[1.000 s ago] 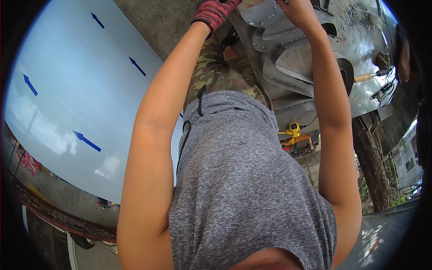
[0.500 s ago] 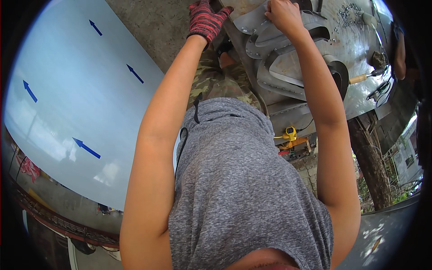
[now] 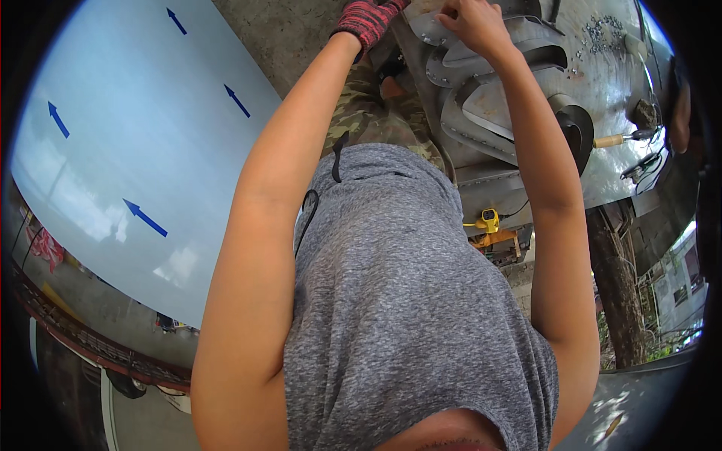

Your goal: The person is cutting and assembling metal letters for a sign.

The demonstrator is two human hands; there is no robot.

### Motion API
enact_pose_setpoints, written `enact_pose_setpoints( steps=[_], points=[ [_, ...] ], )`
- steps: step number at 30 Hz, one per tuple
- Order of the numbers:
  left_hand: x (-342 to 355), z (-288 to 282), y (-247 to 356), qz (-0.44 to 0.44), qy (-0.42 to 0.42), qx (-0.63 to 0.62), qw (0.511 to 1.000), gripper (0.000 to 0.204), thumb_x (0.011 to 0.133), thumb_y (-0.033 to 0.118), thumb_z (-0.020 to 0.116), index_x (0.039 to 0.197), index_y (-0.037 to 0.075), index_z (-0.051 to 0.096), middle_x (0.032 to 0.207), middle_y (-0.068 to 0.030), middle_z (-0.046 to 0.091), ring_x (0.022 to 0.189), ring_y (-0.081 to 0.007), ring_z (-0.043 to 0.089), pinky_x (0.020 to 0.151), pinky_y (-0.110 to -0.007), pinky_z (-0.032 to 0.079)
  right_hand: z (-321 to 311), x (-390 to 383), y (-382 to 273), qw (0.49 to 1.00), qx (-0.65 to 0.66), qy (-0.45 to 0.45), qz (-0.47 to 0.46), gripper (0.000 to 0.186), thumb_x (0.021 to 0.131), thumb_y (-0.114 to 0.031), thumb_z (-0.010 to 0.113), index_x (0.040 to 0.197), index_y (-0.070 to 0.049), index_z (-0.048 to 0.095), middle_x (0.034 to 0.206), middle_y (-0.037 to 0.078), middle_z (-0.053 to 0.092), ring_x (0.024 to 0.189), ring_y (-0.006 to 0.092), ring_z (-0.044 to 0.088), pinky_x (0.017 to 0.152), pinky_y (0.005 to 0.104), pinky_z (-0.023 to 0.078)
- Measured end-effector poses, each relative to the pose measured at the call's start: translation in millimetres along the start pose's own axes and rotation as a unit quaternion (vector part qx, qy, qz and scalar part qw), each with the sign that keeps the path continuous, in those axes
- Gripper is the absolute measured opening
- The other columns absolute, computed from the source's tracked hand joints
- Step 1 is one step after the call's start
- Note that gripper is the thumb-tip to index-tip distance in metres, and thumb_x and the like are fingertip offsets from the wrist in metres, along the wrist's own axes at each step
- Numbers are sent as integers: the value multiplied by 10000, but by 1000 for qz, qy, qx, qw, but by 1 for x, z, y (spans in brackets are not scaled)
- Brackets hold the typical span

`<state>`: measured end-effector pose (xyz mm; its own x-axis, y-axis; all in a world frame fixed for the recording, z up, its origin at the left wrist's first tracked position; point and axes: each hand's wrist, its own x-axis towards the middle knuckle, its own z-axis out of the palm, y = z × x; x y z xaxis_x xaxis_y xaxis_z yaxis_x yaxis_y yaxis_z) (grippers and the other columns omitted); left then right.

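Note:
My left hand (image 3: 367, 22), in a red-and-black knit glove, is at the top edge beside the metal worktable (image 3: 587, 180); its fingertips are cut off or unclear. My bare right hand (image 3: 474, 26) has its fingers curled at the curved sheet-metal pieces (image 3: 451, 113), which lie on the table with small studs along their flanges; what the fingers hold, if anything, is hidden. Small silver fasteners (image 3: 602, 30) are scattered at the upper right. A wooden-handled tool (image 3: 608, 141) lies near the right end.
A large pale sheet with blue arrows (image 3: 113, 165) fills the left side. A yellow device (image 3: 489, 220) with a cord sits below the table's edge. Another person's arm (image 3: 679, 120) shows at the far right. A tree trunk (image 3: 617, 286) stands lower right.
My gloved hand moved down, then back up toward the top edge. My right hand shifted slightly left from its first place. The metal pieces show no clear change.

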<state>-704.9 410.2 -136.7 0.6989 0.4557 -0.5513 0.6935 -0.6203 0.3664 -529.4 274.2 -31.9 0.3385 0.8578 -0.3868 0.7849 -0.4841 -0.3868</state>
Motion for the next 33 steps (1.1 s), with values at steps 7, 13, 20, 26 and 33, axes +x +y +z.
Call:
enact_pose_setpoints(
  steps=[7, 13, 20, 26, 33],
  points=[
    [-11, -14, 12, 27, 97, -118, 988, 583, 943, 411, 639, 1445, 142, 517, 1397, -197, 572, 1284, -359, 548, 1095, -421, 423, -27, -19, 37, 994, 46, 93, -33, 239, 902, -261, 703, 983, -43, 756, 838, 161, 724, 804, 339, 685, 751, 447, 517],
    [-22, -29, -24, -83, 82, -445, 888, 713, 897, 376, 769, 1434, 9, 479, 1355, -216, 599, 1223, -300, 585, 1023, -398, 484, -67, -38, 84, 910, 295, 264, 122, 283, 938, -278, 716, 1052, -22, 754, 809, 108, 730, 742, 169, 671, 728, 313, 531],
    [-33, -43, 18, -105, 30, -498, 860, 644, 949, 276, 739, 1472, 61, 430, 1237, -120, 613, 968, -165, 603, 818, -307, 539, -87, -102, 290, 541, 586, 500, 338, 236, 948, -245, 741, 1027, -34, 672, 892, 58, 700, 663, 142, 559, 598, 276, 475],
    [-36, -44, 20, -100, 38, -483, 869, 608, 979, 247, 707, 1475, 45, 417, 1254, -112, 617, 997, -180, 606, 845, -312, 534, -91, -88, 407, 417, 679, 489, 356, 311, 918, -243, 787, 1056, -18, 623, 953, 95, 663, 716, 159, 539, 570, 299, 466],
    [-37, -45, 19, -102, 27, -488, 866, 640, 997, 214, 679, 1524, 44, 358, 1387, -136, 550, 1137, -209, 589, 940, -338, 531, -110, -64, 477, 367, 700, 495, 361, 318, 895, -232, 812, 963, -2, 603, 829, 94, 637, 583, 160, 534, 470, 295, 467]
  ],
)
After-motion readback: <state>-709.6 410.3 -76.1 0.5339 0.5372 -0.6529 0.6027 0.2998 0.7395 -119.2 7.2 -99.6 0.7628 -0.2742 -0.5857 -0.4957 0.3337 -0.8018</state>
